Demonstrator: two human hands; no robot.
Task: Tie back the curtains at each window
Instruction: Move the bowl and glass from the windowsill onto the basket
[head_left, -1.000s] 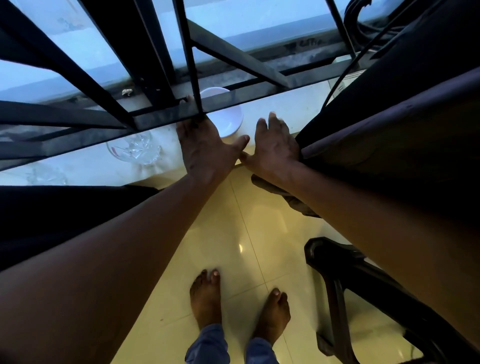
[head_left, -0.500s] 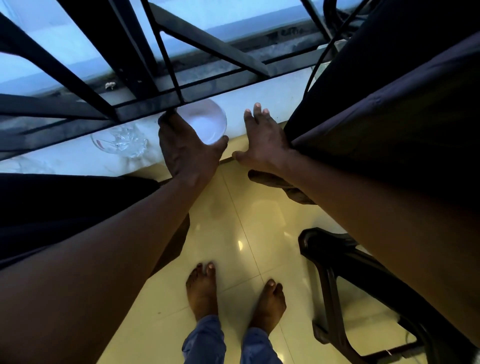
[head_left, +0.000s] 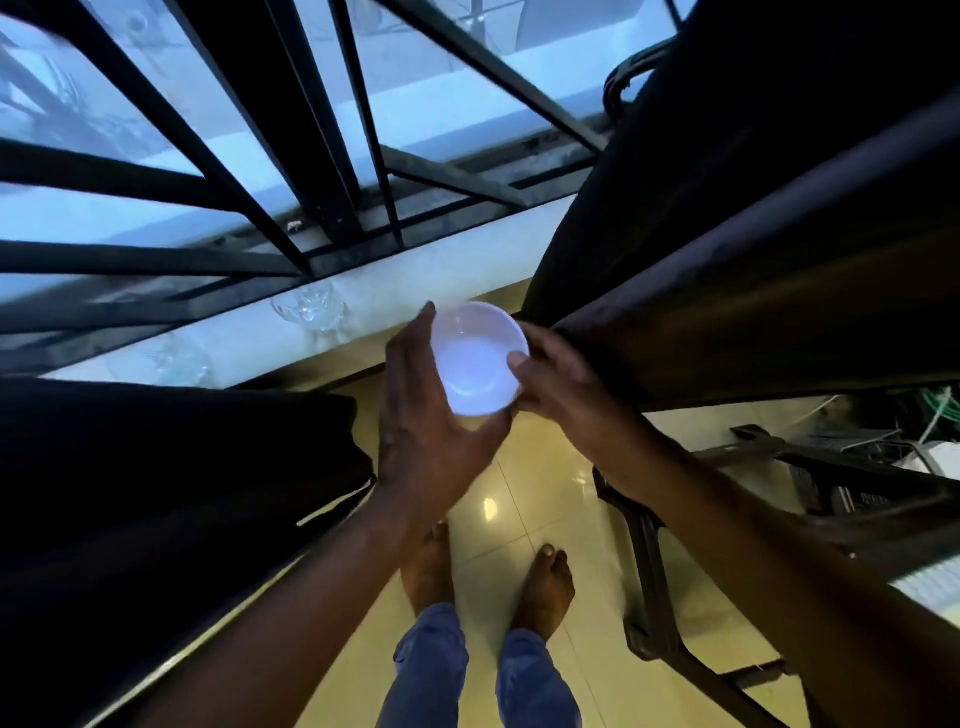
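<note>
A small white bowl (head_left: 478, 358) is held between both hands just in front of the white window sill (head_left: 384, 296). My left hand (head_left: 426, 426) cups it from the left and below, thumb under the near rim. My right hand (head_left: 556, 374) pinches its right rim, thumb inside the bowl. A dark curtain (head_left: 753, 218) hangs at the right, touching my right wrist. Another dark curtain (head_left: 156, 493) is bunched at the left, below the sill.
Black window bars (head_left: 291, 171) stand behind the sill. Two clear glass dishes (head_left: 311, 312) (head_left: 171, 361) rest on the sill to the left. A dark plastic chair (head_left: 727, 519) stands at the right on the glossy tiled floor (head_left: 535, 499). My bare feet are below.
Both hands left the sill beside the bars and came together around the white bowl, which has been lifted off the sill toward me. The view tilted up.
</note>
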